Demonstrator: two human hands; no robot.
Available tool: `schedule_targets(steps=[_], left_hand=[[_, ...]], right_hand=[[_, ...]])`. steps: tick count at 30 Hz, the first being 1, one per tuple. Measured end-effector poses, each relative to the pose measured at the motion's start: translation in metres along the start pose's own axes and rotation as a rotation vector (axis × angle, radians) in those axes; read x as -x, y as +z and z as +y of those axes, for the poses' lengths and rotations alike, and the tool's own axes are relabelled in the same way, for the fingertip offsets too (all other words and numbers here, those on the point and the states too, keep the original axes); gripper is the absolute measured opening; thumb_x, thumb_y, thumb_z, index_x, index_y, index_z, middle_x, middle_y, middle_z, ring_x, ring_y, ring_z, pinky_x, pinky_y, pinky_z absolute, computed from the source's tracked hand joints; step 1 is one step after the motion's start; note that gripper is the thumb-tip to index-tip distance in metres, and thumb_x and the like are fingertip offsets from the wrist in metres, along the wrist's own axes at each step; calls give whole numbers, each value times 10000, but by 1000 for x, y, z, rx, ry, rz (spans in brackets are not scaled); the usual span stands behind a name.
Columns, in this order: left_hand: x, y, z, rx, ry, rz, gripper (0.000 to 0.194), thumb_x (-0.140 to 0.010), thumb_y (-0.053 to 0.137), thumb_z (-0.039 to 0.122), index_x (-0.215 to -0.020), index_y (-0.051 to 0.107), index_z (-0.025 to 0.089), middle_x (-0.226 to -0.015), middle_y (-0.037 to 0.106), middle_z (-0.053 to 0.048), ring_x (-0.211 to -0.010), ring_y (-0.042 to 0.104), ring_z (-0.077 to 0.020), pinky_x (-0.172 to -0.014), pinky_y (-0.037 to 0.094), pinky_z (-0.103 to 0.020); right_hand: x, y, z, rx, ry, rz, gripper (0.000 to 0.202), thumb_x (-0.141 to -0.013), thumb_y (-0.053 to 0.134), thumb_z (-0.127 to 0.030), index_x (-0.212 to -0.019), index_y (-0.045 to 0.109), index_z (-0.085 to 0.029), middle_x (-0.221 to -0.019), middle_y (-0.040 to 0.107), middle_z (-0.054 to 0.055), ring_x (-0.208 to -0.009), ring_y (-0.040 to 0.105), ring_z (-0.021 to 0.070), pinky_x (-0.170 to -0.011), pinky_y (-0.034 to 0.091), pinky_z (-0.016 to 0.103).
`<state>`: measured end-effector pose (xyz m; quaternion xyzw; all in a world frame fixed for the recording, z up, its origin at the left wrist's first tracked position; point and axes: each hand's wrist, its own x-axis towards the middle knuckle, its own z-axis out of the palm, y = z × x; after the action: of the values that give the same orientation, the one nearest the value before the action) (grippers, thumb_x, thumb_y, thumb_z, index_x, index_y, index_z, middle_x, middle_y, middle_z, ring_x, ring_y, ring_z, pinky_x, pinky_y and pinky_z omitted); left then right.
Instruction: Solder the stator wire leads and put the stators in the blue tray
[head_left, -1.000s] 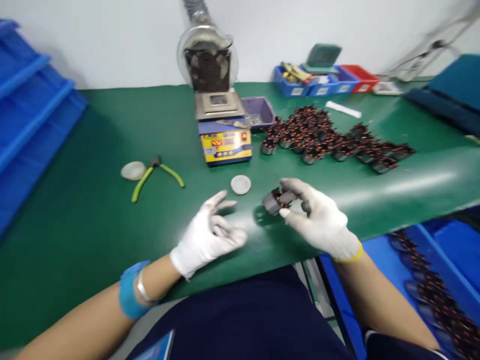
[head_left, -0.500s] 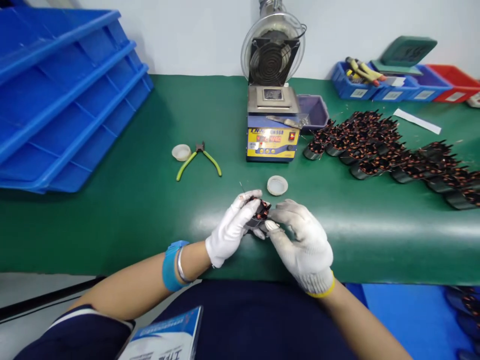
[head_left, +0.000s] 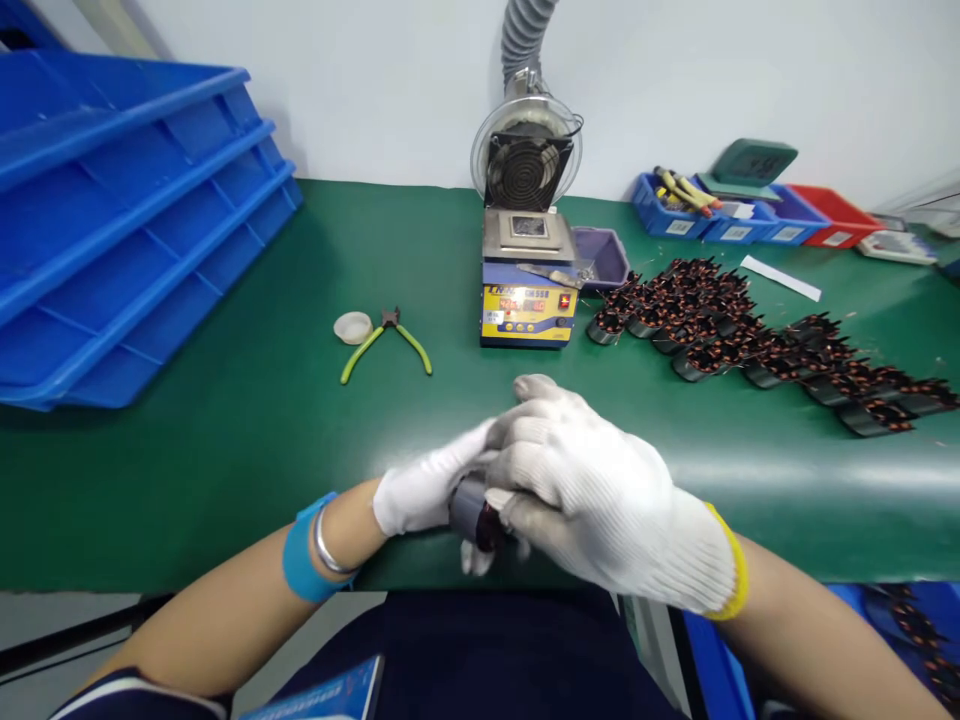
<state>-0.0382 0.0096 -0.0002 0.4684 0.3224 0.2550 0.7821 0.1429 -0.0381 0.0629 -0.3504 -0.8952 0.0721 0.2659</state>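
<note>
A motor stator [head_left: 469,510], a grey cylinder with dark, copper-wound insides, is tipped on its side near the front of the bench. My left hand [head_left: 431,485], in a white glove, is wrapped around it, with fingertips showing below. My right hand [head_left: 592,480], in a white knitted glove with a yellow cuff, lies over the stator's right side. Its thumb is at the stator's open end, and its bent fingers hide part of the stator and of my left hand. Any thin wire between the right fingers is hidden.
Green-handled cutters [head_left: 390,340] lie beside a small white cup [head_left: 352,327]. Behind my hands stands a solder pot [head_left: 527,300] with a purple tray [head_left: 602,258]. Several stators [head_left: 705,320] cover the right side. Blue bins [head_left: 150,240] stand left; small boxes [head_left: 735,222] line the back.
The stator has turned from facing up to lying on its side, nearer to me. My right hand has moved left over it, and the second white cup is now out of sight.
</note>
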Motion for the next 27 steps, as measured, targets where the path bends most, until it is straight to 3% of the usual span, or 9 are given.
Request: schedule_targets(steps=[3, 7, 9, 12, 14, 18, 21, 24, 27], left_hand=[[2, 2, -1, 161, 24, 63, 365, -774, 796, 519, -689, 715, 173, -609, 663, -35, -530, 615, -160, -524, 530, -280], [-5, -8, 5, 500, 283, 436, 353, -727, 814, 308, -545, 533, 197, -466, 466, 45, -517, 546, -102, -564, 512, -204], [-8, -12, 2, 489, 149, 325, 380, -802, 759, 466, -601, 572, 203, -497, 514, 26, -507, 568, -131, -531, 511, -244], [-6, -11, -5, 375, -180, -111, 581, -769, 674, 762, -819, 694, 184, -713, 700, -67, -589, 681, -231, -503, 535, -321], [-1, -4, -7, 289, -212, -237, 608, -705, 753, 757, -861, 693, 173, -718, 703, -71, -577, 685, -232, -492, 540, -314], [9, 14, -6, 35, 120, 50, 538, -642, 924, 504, -995, 679, 180, -798, 713, -38, -649, 700, -194, -606, 593, -298], [12, 23, -15, -86, 386, 317, 683, -592, 963, 360, -1168, 631, 205, -1036, 749, -79, -792, 746, -230, -727, 630, -336], [11, 21, -32, -174, 490, 500, 737, -558, 990, 323, -1192, 640, 190, -1209, 718, -149, -939, 756, -282, -827, 644, -388], [6, 11, -46, -217, 615, 535, 740, -578, 992, 298, -1229, 651, 208, -1363, 660, -175, -1091, 735, -326, -953, 625, -446]], right_hand=[[-8, -4, 1, 181, -5, -41, 166, -920, 570, -197, -823, 703, -180, -827, 707, 90, -862, 671, 256, -1083, 481, 625], [-17, -15, -4, 185, -6, 15, 200, -915, 556, -165, -816, 717, -230, -847, 710, 72, -914, 669, 240, -1124, 468, 594], [-18, -20, -3, 153, -10, 14, 200, -922, 563, -177, -824, 724, -241, -860, 713, 68, -937, 675, 242, -1129, 473, 583], [-14, -22, 3, 149, -22, -21, 152, -925, 584, -214, -859, 721, -229, -890, 722, 77, -968, 686, 262, -1122, 480, 590], [-6, -18, 8, 143, -16, -12, 104, -912, 604, -202, -905, 706, -219, -924, 730, 78, -983, 693, 266, -1129, 476, 589], [18, 1, 6, -105, 121, 206, 121, -893, 611, -123, -894, 644, -240, -854, 700, 30, -962, 700, 226, -1166, 464, 540], [38, 24, 2, -502, 384, 590, 158, -945, 603, -221, -790, 602, -254, -712, 606, 6, -916, 696, 224, -1092, 536, 514], [54, 47, 0, -715, 618, 899, 245, -954, 630, -378, -746, 609, -249, -660, 580, 1, -875, 712, 220, -948, 615, 455], [56, 68, -9, -742, 767, 695, 255, -834, 758, -365, -1054, 708, -247, -978, 757, 55, -965, 747, 235, -872, 642, 386]])
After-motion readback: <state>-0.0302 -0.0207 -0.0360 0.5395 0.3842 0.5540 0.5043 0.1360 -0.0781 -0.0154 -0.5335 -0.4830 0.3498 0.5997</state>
